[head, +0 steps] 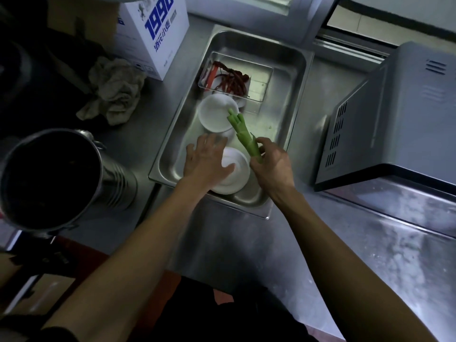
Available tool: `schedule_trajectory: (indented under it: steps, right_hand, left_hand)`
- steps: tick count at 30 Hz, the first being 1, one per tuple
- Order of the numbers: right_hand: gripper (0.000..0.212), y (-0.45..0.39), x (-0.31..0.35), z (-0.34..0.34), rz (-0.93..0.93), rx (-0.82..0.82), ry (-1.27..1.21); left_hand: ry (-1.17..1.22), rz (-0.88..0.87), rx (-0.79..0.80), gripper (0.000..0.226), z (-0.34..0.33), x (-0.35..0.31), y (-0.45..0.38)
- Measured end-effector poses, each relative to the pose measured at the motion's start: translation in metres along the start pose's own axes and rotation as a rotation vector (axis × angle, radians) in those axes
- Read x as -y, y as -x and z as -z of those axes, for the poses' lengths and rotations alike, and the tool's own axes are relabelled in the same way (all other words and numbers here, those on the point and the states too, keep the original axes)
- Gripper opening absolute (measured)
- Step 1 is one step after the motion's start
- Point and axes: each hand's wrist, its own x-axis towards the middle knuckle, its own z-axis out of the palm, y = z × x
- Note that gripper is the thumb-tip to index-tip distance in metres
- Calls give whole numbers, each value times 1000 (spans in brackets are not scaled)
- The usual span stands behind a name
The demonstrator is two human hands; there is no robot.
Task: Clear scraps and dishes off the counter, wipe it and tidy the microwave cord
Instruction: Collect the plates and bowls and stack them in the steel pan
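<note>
One green celery stalk (243, 134) stands tilted over the steel tray (172, 134), its cut ends pointing up and away toward the far white bowl (214, 112), its base pinched in the right hand (270, 166). The left hand (206, 161) lies flat with spread fingers on the near white plate (237, 174). Inside the smooth tray, a clear box (261, 82) holds wrinkled dried red chilies (230, 79).

R hand (270, 166) grips green stalks (243, 133) over steel tray (293, 99); L hand (207, 160), fingers spread, rests on white dish (237, 178) inside it.
</note>
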Motion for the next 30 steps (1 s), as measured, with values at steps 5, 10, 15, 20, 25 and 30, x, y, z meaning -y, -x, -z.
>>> schedule_trajectory:
  steps: [5, 10, 15, 20, 25, 30]
  right_hand:
    - [37, -24, 6, -9, 75, 15, 83]
    - [22, -57, 14, -22, 138, 46, 187]
    - [24, -90, 28, -39, 196, 72, 269]
    - [23, -113, 38, -54, 252, 62, 290]
    - [23, -129, 41, -62, 282, 60, 259]
    - [27, -139, 38, -63, 312, 58, 262]
  left_hand:
    - [13, 1, -93, 62, 9, 16, -4]
    - [39, -38, -88, 64, 15, 31, -19]
    - [36, -47, -32, 71, 17, 38, -39]
    - [27, -50, -66, 68, 17, 47, -59]
    - [-45, -29, -53, 69, 8, 57, -79]
    - [-61, -25, -49, 71, 3, 60, -91]
